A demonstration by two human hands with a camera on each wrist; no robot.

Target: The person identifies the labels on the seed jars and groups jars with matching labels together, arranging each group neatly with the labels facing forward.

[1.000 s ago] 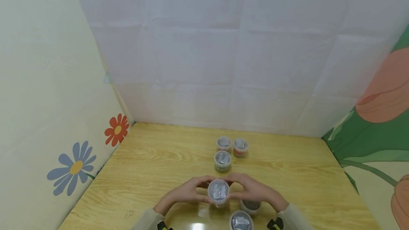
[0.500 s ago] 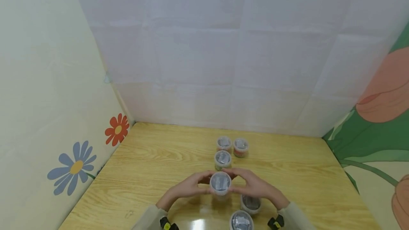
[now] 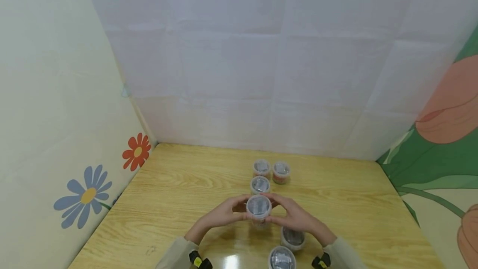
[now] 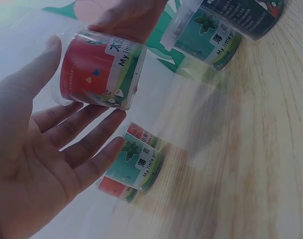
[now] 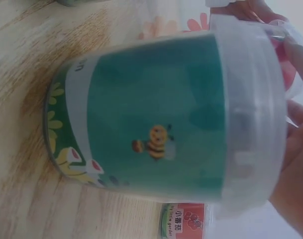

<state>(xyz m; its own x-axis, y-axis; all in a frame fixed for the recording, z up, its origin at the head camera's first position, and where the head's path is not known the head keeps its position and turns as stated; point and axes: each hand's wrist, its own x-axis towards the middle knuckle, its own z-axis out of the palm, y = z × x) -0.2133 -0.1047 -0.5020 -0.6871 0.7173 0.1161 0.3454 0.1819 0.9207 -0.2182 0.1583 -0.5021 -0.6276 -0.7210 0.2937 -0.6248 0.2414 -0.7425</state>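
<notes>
Both hands hold one clear-lidded plastic tub point(image 3: 259, 206) between them, raised over the wooden table. In the left wrist view this tub point(image 4: 101, 69) has a red label reading "My little garden" and is tilted in that view. My left hand point(image 3: 224, 213) grips its left side with thumb and fingertips. On the opposite side, my right hand point(image 3: 293, 215) grips it the same way. Just beyond, a teal-labelled tub point(image 4: 134, 162) stands upright, its near side partly hidden by the held tub in the head view. The right hand point(image 5: 298, 169) is partly hidden behind a nearer teal tub point(image 5: 161, 119).
Two more tubs, a back-left tub point(image 3: 262, 167) and a back-right tub point(image 3: 281, 172), stand behind. Near the right wrist are a dark-lidded tub point(image 3: 293, 238) and a front tub point(image 3: 282, 258). The wooden table point(image 3: 179, 177) meets a white sheet point(image 3: 224, 74) at the back.
Both hands have carried the held tub forward, away from the body, closer to the teal-labelled tub, which it now partly covers in the head view. The other tubs have stayed in place.
</notes>
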